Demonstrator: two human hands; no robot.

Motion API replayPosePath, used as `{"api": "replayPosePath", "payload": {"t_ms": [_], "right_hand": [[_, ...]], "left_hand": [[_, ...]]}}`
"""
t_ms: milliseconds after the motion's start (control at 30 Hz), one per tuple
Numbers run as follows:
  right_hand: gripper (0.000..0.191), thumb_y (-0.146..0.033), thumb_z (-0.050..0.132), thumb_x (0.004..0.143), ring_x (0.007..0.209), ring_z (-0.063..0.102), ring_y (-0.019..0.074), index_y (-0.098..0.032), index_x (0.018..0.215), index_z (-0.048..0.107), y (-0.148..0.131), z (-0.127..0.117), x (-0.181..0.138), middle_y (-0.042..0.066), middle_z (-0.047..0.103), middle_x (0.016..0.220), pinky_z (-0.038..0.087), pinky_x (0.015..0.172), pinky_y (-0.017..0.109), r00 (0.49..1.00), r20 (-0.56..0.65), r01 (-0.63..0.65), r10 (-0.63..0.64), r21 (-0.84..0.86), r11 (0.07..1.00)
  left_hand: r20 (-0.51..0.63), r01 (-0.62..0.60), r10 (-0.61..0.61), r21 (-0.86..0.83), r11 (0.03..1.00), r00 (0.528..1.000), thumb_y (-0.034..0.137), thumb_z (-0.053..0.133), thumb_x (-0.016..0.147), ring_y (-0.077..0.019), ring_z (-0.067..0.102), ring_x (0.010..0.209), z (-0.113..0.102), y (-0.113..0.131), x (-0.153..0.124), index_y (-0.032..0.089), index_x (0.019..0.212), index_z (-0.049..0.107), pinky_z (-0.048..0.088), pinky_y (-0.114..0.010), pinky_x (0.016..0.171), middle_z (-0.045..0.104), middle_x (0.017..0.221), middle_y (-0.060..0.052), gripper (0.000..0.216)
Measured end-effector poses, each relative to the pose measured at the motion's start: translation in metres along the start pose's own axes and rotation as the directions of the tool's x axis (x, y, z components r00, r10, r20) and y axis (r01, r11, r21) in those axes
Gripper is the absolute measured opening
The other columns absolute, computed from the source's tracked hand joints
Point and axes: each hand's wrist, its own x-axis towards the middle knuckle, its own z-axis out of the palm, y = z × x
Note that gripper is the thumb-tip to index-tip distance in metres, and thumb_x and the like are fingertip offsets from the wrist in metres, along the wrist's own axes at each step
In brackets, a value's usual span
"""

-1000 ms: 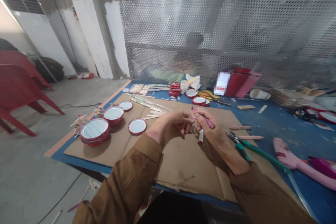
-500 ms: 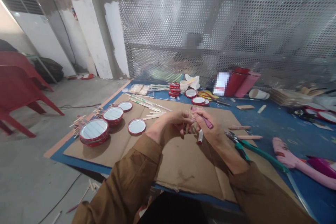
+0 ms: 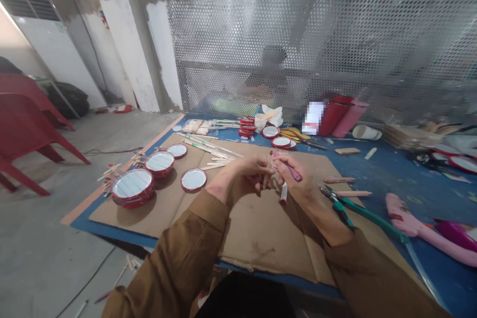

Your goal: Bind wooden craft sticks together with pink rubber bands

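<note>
My left hand [image 3: 250, 169] is closed, its thumb and fingers pinching a short, thin wooden strip [image 3: 267, 175] held upright. Just to the right, my right hand [image 3: 294, 171] is wrapped round a small pink-purple tool [image 3: 297, 175]; its working end meets the strip, and I cannot make out its kind. Both hands are close together over a cardboard sheet [image 3: 261, 238]. Below the right hand lies a white stick with a red end [image 3: 283, 194]. Green-handled pliers [image 3: 341, 206] rest beside my right wrist.
Red-rimmed round discs [image 3: 132, 184] stand stacked on the left, with a single disc [image 3: 194, 179] nearer the hands. Thin wooden sticks [image 3: 212, 146] lie behind. A pink hot glue gun [image 3: 406, 216] sits at right; a red bottle [image 3: 337, 115] leans near the perforated metal screen [image 3: 231, 35].
Both hands keep the same grip on the strip and the pink-purple tool. The whole view has shifted very slightly.
</note>
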Motion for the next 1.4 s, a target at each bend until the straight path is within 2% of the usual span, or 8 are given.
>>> {"api": "replayPosePath", "payload": {"t_ms": [167,400,800,1033,1267,1400], "right_hand": [[0.03,-0.047,0.054,0.098,0.063,0.062,0.0189,-0.023,0.099,0.071,-0.0009,0.0013,0.0008,0.004,0.069,0.076,0.047,0.052,0.029,1.0,-0.006,0.016,-0.015,0.012,1.0],[0.031,-0.048,0.053,0.099,0.056,0.059,0.0175,-0.022,0.1,0.072,-0.0007,0.001,0.0004,-0.001,0.058,0.06,0.047,0.053,0.028,1.0,0.008,-0.01,0.01,0.008,1.0],[0.031,-0.047,0.054,0.099,0.063,0.063,0.0209,-0.022,0.102,0.073,0.0028,0.0005,0.0005,0.002,0.063,0.064,0.048,0.055,0.03,1.0,-0.001,-0.008,0.008,-0.008,1.0],[0.031,-0.047,0.055,0.098,0.056,0.059,0.0181,-0.022,0.099,0.072,0.0005,0.001,0.0013,0.0,0.059,0.059,0.044,0.048,0.027,1.0,0.014,-0.009,0.009,0.018,1.0],[0.029,-0.046,0.054,0.099,0.057,0.06,0.0181,-0.023,0.097,0.071,0.0001,0.0003,0.0012,0.0,0.06,0.06,0.047,0.053,0.028,1.0,-0.001,0.03,-0.03,0.01,1.0],[0.03,-0.047,0.055,0.098,0.06,0.062,0.0197,-0.023,0.098,0.072,0.001,0.0,0.0011,0.001,0.061,0.061,0.049,0.056,0.03,1.0,0.006,0.025,-0.025,-0.002,1.0]], "left_hand": [[-0.009,0.005,-0.005,0.009,1.0,1.0,0.043,0.075,0.09,-0.0117,0.062,0.049,0.0011,0.0009,-0.0008,0.014,0.086,0.067,0.057,-0.027,0.058,0.07,0.067,-0.003,0.03],[-0.047,0.032,-0.031,0.032,0.999,0.998,0.044,0.073,0.092,-0.0123,0.063,0.05,0.0056,0.0056,-0.0056,0.014,0.083,0.065,0.057,-0.029,0.06,0.069,0.065,-0.001,0.032],[-0.041,0.047,-0.045,0.052,0.998,0.998,0.046,0.073,0.092,-0.0117,0.063,0.048,0.0063,0.0076,-0.0056,0.015,0.083,0.065,0.056,-0.027,0.058,0.07,0.066,-0.001,0.034],[-0.061,0.045,-0.041,0.066,0.997,0.997,0.042,0.068,0.095,-0.0119,0.063,0.049,0.0062,0.007,-0.0064,0.015,0.084,0.064,0.056,-0.028,0.06,0.069,0.066,0.0,0.03],[-0.041,0.024,-0.023,0.038,0.999,0.999,0.042,0.07,0.094,-0.0126,0.063,0.052,0.0059,0.0064,-0.006,0.014,0.09,0.066,0.057,-0.03,0.062,0.069,0.069,-0.002,0.029],[-0.04,0.031,-0.03,0.042,0.999,0.999,0.047,0.072,0.092,-0.0127,0.062,0.05,0.0048,0.0049,-0.0051,0.014,0.085,0.064,0.056,-0.029,0.06,0.068,0.066,-0.001,0.035]]}}
